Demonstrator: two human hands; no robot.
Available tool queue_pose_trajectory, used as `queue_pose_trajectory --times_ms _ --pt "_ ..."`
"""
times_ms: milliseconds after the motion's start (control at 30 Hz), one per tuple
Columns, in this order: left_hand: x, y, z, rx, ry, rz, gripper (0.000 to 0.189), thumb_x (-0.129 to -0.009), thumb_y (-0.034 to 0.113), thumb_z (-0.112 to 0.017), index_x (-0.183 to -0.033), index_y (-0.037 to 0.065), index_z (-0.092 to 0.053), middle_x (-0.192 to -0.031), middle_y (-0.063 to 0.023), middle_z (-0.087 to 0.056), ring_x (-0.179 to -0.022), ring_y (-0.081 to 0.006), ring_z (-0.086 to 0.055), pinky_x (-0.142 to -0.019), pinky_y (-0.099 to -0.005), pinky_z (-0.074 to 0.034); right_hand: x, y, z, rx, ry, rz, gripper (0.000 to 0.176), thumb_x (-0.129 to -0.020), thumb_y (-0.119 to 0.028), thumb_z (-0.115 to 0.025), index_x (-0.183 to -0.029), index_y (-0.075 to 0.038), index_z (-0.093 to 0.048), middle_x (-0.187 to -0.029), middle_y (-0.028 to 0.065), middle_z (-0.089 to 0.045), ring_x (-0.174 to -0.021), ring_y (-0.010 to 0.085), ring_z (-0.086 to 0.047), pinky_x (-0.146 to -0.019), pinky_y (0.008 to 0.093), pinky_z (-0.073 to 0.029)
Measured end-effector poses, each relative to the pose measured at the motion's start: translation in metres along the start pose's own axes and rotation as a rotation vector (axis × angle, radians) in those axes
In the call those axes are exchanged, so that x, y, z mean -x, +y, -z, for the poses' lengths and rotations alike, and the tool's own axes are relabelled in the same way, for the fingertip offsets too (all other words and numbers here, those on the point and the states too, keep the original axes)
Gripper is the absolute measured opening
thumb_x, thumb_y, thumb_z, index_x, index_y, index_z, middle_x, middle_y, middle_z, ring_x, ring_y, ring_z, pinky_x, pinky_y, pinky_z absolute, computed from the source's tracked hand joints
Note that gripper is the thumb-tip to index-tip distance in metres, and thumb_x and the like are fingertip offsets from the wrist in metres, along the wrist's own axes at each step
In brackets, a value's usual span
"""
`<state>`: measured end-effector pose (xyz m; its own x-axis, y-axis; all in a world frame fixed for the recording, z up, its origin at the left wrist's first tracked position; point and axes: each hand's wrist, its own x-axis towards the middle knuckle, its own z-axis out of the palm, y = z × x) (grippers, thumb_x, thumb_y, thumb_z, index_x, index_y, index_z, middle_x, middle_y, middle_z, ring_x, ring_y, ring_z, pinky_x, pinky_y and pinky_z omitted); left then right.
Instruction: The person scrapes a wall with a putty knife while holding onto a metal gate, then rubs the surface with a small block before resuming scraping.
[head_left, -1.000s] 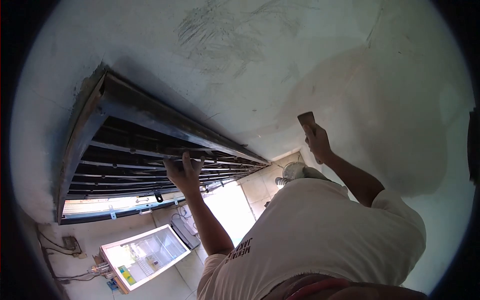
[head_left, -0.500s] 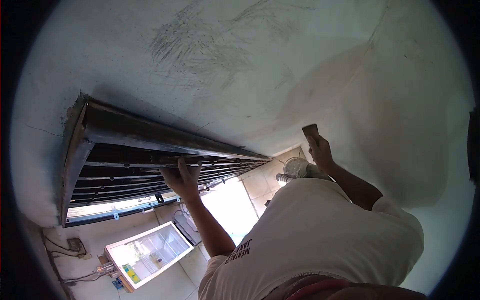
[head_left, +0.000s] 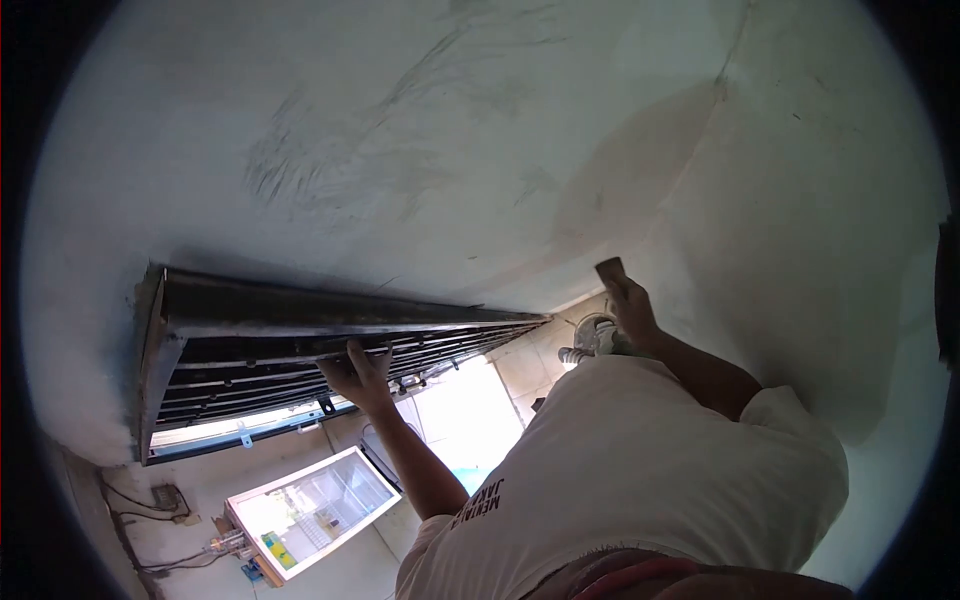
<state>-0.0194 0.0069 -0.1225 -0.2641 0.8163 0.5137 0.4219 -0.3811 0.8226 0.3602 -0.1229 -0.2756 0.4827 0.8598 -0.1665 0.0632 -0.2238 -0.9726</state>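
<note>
My left hand [head_left: 359,377] is closed around a dark bar of the metal window grille [head_left: 240,352], thumb and fingers about the bar. The grille's several parallel bars sit inside a dark, worn frame [head_left: 260,305] set in the wall. On the other side, my right hand [head_left: 634,308] grips a small dark, flat rectangular piece [head_left: 609,270] whose end sticks out past the fingers. That piece is held up in front of the pale wall [head_left: 520,190], near the corner.
Dark scuff marks and a darker patch [head_left: 620,170] show on the wall. Below the window, a white-framed glass case [head_left: 315,512] stands on the tiled floor, with cables [head_left: 170,565] beside it. Near my feet is a pale round container [head_left: 592,330].
The view has shifted, so the wall marks and the window frame sit lower in it. My right hand with the flat piece has moved slightly left; my left hand stays on the bar.
</note>
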Motion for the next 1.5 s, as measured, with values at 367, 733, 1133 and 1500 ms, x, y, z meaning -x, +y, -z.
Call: queue_pose_trajectory --times_ms 367,733,1133,1500 --pt "0.002 -0.011 0.003 -0.054 0.028 -0.029 0.062 -0.088 0.029 -0.061 -0.128 -0.012 -0.035 -0.120 -0.0240 -0.052 -0.106 -0.0289 -0.052 -0.091 -0.0353 -0.042 -0.050 -0.009 -0.021 -0.178 -0.080 0.252 0.021 -0.094 -0.025 -0.054 -0.089 -0.004 -0.058 -0.060 -0.0036 -0.043 -0.051 0.0040 -0.039 -0.046 0.0232 -0.033" --pt "0.000 -0.020 0.000 -0.104 0.047 -0.166 0.067 -0.089 0.039 -0.058 -0.130 -0.009 -0.036 -0.123 -0.0261 -0.049 -0.108 -0.0348 -0.053 -0.090 -0.0393 -0.044 -0.037 -0.025 0.000 -0.154 -0.094 0.033 0.023 -0.091 -0.025 -0.058 -0.095 -0.003 -0.062 -0.056 -0.0008 -0.048 -0.051 0.0069 -0.048 -0.046 0.0258 -0.039" --pt "-0.002 -0.009 -0.007 -0.123 0.073 -0.223 0.061 -0.089 0.041 -0.056 -0.123 -0.009 -0.043 -0.113 -0.0234 -0.055 -0.098 -0.0325 -0.057 -0.081 -0.0391 -0.047 -0.004 -0.007 0.024 0.158 -0.003 0.151 0.031 -0.092 -0.029 -0.055 -0.095 0.002 -0.051 -0.072 0.0203 -0.062 -0.067 0.0340 -0.063 -0.059 0.0412 -0.046" --pt "-0.001 -0.012 -0.004 -0.089 0.073 -0.203 0.059 -0.089 0.029 -0.060 -0.130 -0.006 -0.038 -0.122 -0.0246 -0.051 -0.106 -0.0331 -0.054 -0.089 -0.0375 -0.044 0.000 0.023 0.007 0.243 0.195 0.414 0.026 -0.093 -0.026 -0.055 -0.093 0.000 -0.054 -0.065 0.0009 -0.051 -0.053 0.0083 -0.046 -0.049 0.0273 -0.039"
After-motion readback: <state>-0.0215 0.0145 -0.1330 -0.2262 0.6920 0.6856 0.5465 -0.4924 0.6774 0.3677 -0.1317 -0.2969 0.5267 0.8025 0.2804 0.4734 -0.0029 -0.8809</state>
